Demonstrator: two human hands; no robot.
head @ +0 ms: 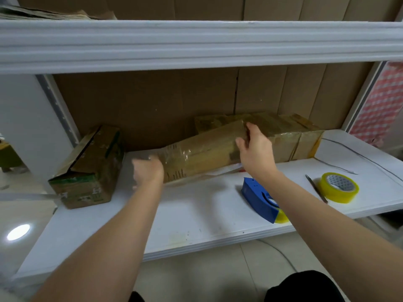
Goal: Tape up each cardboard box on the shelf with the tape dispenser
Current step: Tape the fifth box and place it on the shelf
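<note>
A long brown cardboard box (205, 149), wrapped partly in shiny clear tape, lies tilted on the white shelf (196, 216). My left hand (148, 171) holds its near left end; the hand is blurred. My right hand (255, 144) grips the box's upper right end, fingers curled over the edge. The blue tape dispenser (259, 199) with a yellow roll lies on the shelf under my right forearm, held by neither hand. A smaller box with green print (91, 168) stands at the left. More taped boxes (290, 136) are stacked behind at the right.
A loose roll of yellowish tape (339, 187) and a thin metal blade (316, 188) lie on the shelf at the right. A cable (340, 166) runs along the back right. Cardboard sheets (152, 105) line the back. An upper shelf beam (196, 44) hangs overhead.
</note>
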